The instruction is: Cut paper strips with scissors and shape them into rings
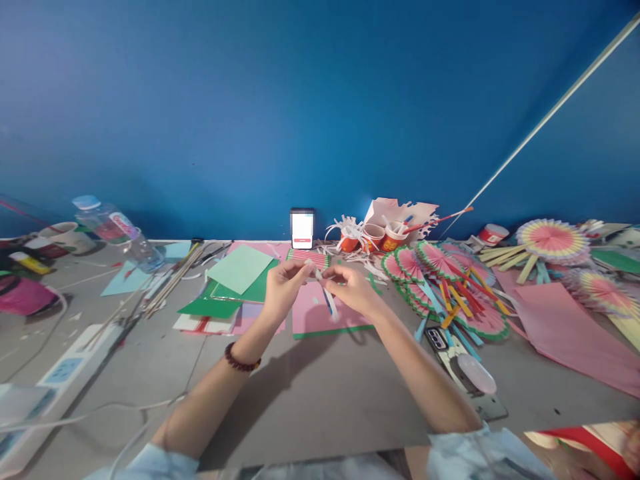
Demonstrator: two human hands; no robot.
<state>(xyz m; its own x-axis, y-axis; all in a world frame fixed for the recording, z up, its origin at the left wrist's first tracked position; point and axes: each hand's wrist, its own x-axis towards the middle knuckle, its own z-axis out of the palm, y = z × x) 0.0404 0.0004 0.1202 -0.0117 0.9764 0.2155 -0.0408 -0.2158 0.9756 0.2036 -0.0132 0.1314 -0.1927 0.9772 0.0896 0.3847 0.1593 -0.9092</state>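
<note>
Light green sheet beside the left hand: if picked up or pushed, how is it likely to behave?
The light green sheet is probably light and a bit floppy, since it looks as thin as paper. Pushed, it would likely slide, as it lies flat over darker green sheets. Its thin corners may crease.

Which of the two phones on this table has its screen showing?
The upright phone by the blue wall, its screen lit. The other phone lies flat at the right, camera side up.
</note>
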